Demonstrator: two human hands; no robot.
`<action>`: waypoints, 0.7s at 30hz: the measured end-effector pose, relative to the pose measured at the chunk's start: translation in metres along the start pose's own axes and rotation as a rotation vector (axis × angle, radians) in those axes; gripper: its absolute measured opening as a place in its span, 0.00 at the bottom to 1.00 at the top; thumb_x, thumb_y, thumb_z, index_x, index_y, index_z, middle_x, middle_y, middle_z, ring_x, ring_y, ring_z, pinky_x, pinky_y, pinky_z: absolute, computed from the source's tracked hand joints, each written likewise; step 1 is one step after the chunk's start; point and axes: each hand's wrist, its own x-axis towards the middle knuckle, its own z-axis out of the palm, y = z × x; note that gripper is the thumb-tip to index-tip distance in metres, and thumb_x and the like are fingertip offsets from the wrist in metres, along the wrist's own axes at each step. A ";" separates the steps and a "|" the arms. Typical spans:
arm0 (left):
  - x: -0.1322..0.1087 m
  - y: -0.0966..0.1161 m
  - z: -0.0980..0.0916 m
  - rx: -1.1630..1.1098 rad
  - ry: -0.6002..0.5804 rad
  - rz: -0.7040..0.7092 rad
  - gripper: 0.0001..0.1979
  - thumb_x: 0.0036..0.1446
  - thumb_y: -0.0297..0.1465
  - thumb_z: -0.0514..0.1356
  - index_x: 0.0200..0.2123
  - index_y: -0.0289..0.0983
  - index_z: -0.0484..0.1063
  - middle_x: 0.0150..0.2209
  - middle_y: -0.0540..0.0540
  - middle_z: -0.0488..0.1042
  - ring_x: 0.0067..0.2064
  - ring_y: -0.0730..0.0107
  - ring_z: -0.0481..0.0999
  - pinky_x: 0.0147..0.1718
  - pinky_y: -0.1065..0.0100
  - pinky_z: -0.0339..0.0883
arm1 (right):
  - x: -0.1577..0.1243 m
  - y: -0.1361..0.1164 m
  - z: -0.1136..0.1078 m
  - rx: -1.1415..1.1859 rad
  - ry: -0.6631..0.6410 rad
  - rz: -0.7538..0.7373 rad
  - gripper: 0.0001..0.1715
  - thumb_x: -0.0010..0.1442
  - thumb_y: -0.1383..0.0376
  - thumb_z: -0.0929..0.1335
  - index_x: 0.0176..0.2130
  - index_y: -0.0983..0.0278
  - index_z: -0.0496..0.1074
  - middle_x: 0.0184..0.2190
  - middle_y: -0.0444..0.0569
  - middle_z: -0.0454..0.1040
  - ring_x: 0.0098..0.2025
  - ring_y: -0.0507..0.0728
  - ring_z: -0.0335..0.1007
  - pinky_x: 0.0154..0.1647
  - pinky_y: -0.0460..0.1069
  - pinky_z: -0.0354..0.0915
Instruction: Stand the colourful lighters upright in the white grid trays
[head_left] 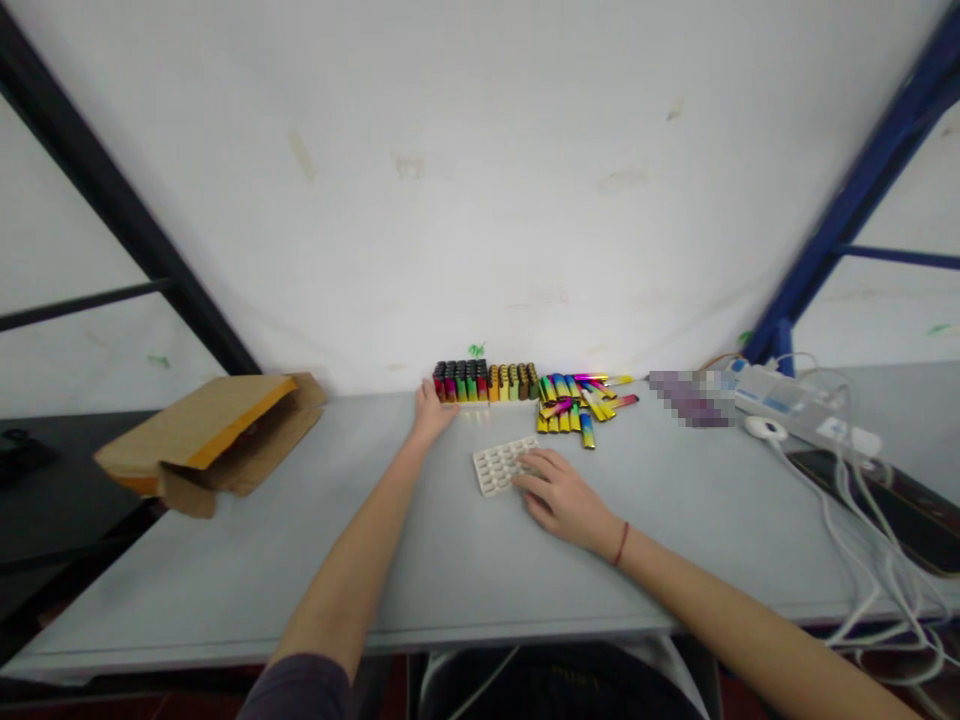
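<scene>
My left hand [427, 413] is at the left end of a white tray [471, 405], its thumb along the front and its fingers round the side. In that tray stand several dark-topped, shiny coloured tubes that look like lighters [460, 382]. Touching it on the right is a second filled tray of yellow-topped tubes [514, 381]. Nearer me lies a white slotted tray [496, 468], its visible slots unfilled. My right hand [562, 494] lies over its right edge, fingers stretched out and touching it. Loose shiny multicoloured tubes [588, 430] are heaped behind my right hand.
An opened cardboard box [217, 425] rests at the left of the grey table [300, 580]. At the right are a power strip [810, 415], tangled white cables [862, 560] and a dark phone-like slab [900, 510]. The wall [480, 200] stands close behind the filled trays.
</scene>
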 end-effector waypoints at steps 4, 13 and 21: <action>-0.018 0.018 -0.009 0.073 0.081 0.071 0.32 0.56 0.37 0.56 0.61 0.31 0.56 0.57 0.34 0.61 0.62 0.50 0.56 0.61 0.53 0.49 | 0.000 0.002 0.001 -0.065 -0.050 0.050 0.13 0.61 0.69 0.63 0.45 0.63 0.72 0.43 0.54 0.72 0.45 0.59 0.65 0.49 0.56 0.63; -0.071 0.039 -0.025 0.105 -0.700 0.408 0.43 0.46 0.53 0.61 0.61 0.35 0.60 0.63 0.37 0.58 0.64 0.51 0.57 0.62 0.58 0.49 | 0.003 0.017 -0.010 -0.004 0.097 0.154 0.10 0.62 0.66 0.62 0.39 0.65 0.72 0.36 0.52 0.73 0.40 0.58 0.65 0.44 0.52 0.62; -0.082 0.040 -0.025 0.263 -0.712 0.389 0.50 0.38 0.52 0.66 0.61 0.33 0.58 0.60 0.36 0.60 0.62 0.47 0.58 0.60 0.59 0.52 | -0.002 0.071 -0.018 -0.370 0.128 0.597 0.19 0.64 0.61 0.60 0.48 0.65 0.73 0.46 0.59 0.70 0.48 0.63 0.63 0.50 0.56 0.59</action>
